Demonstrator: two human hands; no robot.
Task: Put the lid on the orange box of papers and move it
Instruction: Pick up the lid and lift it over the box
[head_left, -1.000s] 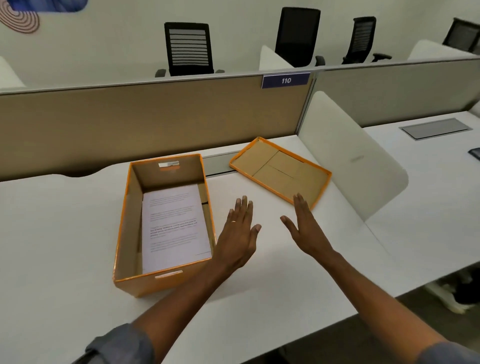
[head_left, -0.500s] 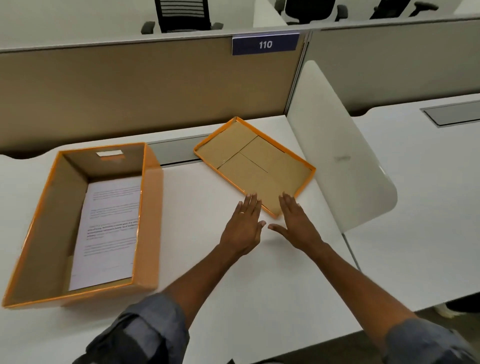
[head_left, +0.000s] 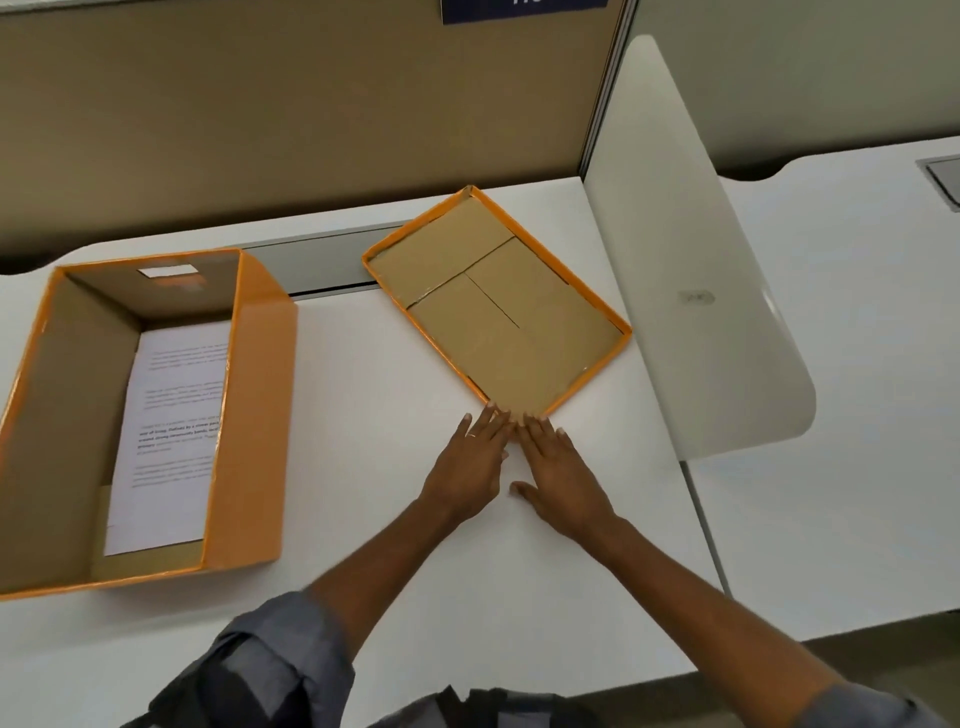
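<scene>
The orange box (head_left: 249, 415) stands open on the left of the white desk, with printed papers (head_left: 171, 431) lying flat inside. Its orange lid (head_left: 498, 306) lies upside down to the right, brown inside facing up, turned at an angle. My left hand (head_left: 470, 462) and my right hand (head_left: 558, 467) are side by side, palms down with fingers stretched out. Their fingertips are at the lid's near corner. Neither hand holds anything.
A white curved side divider (head_left: 691, 270) stands right of the lid, close to its edge. A tan partition wall (head_left: 311, 114) closes off the back of the desk (head_left: 395, 561). A grey cable tray cover (head_left: 322, 262) runs behind the box and lid.
Both hands have moved forward and closer together, up to the lid's near corner. The camera has tilted down and shifted right, so the box now sits further left in view.
</scene>
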